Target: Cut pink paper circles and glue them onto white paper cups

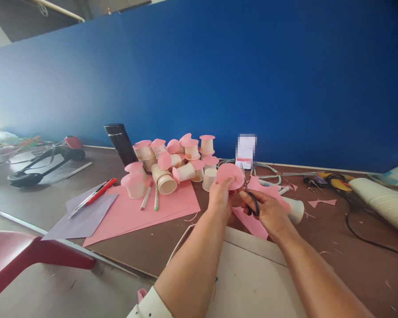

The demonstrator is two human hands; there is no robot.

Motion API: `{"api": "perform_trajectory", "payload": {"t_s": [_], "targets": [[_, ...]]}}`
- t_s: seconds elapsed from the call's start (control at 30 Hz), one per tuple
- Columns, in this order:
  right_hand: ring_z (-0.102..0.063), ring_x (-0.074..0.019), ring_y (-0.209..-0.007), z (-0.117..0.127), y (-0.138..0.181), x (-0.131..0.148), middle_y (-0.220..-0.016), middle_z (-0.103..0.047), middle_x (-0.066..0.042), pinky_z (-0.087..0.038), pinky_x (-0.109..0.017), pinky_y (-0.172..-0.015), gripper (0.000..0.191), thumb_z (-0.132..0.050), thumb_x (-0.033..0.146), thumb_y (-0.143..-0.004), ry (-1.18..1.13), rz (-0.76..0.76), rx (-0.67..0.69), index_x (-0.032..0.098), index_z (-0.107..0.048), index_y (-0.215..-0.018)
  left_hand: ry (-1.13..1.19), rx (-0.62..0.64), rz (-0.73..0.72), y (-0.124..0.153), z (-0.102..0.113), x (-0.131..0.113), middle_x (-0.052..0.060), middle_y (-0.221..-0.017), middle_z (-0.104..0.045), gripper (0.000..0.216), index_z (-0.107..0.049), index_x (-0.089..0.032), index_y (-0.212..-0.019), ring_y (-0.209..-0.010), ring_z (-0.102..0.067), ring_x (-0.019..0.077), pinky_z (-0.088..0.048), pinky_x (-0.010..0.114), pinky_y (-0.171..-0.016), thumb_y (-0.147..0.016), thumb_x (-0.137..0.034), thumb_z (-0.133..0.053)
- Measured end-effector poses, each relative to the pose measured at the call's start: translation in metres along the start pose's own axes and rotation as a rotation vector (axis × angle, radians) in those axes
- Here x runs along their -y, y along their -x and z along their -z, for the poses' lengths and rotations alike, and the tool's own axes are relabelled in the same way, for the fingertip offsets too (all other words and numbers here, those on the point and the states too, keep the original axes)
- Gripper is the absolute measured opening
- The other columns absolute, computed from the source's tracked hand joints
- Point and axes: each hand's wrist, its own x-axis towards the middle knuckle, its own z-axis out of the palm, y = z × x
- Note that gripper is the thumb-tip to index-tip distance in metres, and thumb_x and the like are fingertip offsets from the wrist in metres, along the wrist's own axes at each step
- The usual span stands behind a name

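My left hand point(220, 197) pinches a round pink paper disc point(230, 175) by its lower edge, thumb on top. In my right hand point(267, 210) is a pair of scissors point(252, 204) with black handles, its blades pointing up along the disc's right edge. Whether the blades touch the paper I cannot tell. Pink paper scraps point(252, 222) lie under and beside my hands. Just right of my right hand a paper cup point(296, 211) rests on its side. To the left stand several paper cups topped with pink paper pieces point(208, 143).
Pink sheets point(172, 207), a purple sheet point(86, 216), a red cutter knife point(101, 191) and two markers point(147, 196) lie left. Behind them leans a black bottle point(121, 143). Headphones point(41, 165) sit far left. A long stack of cups point(381, 201) and a black cable point(361, 236) lie right.
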Motion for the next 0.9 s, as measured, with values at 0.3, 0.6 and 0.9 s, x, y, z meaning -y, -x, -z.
{"api": "perform_trajectory", "payload": {"t_s": [0.3, 0.6, 0.9], "targets": [[-0.057, -0.0147, -0.064, -0.0002, -0.0011, -0.0017, -0.072, -0.069, -0.003, -0.039, -0.025, -0.054, 0.051, -0.066, 0.066, -0.076, -0.015, -0.043, -0.004, 0.021, -0.075, -0.097, 0.092, -0.014, -0.055, -0.0021, 0.0012, 0.0020, 0.005, -0.083, -0.067, 0.029, -0.062, -0.015, -0.092, -0.065, -0.062, 0.0132, -0.047, 0.023, -0.057, -0.064, -0.016, -0.071], [-0.056, -0.0133, -0.064, 0.0004, -0.0037, -0.0060, -0.078, -0.071, -0.002, -0.039, -0.024, -0.056, 0.047, -0.067, 0.060, -0.079, -0.027, -0.059, 0.034, 0.023, -0.074, -0.106, 0.125, -0.028, -0.069, -0.0004, -0.0005, 0.0006, 0.005, -0.080, -0.066, 0.025, -0.061, -0.014, -0.090, -0.064, -0.062, 0.0131, -0.048, 0.023, -0.059, -0.067, -0.014, -0.071], [-0.053, -0.0123, -0.063, -0.0003, -0.0032, -0.0067, -0.068, -0.063, 0.001, -0.038, -0.024, -0.056, 0.048, -0.066, 0.063, -0.078, -0.026, -0.046, 0.038, 0.023, -0.074, -0.103, 0.100, -0.006, -0.055, 0.0014, -0.0006, -0.0004, 0.004, -0.075, -0.066, 0.028, -0.062, -0.013, -0.090, -0.059, -0.061, 0.0133, -0.045, 0.024, -0.055, -0.065, -0.017, -0.072]]}}
